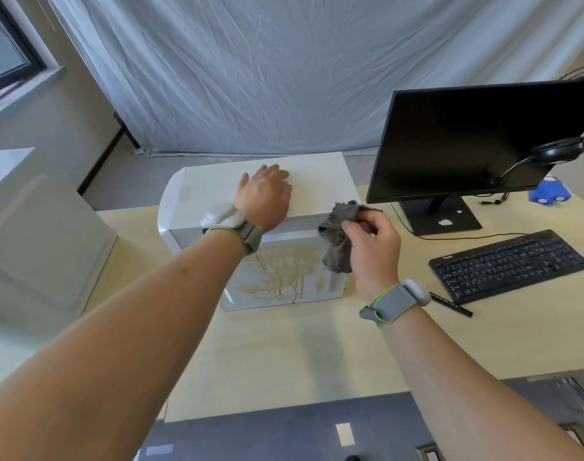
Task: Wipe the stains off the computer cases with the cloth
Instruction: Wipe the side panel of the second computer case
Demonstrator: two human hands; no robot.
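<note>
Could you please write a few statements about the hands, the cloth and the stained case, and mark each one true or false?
1. The left hand lies flat on top of the computer case. True.
2. The right hand grips the grey cloth. True.
3. The brown stains are on top of the case. False: they run down its near side.
4. The monitor is switched on. False: its screen is dark.
5. The cloth lies on the keyboard. False: the right hand holds it beside the case.
</note>
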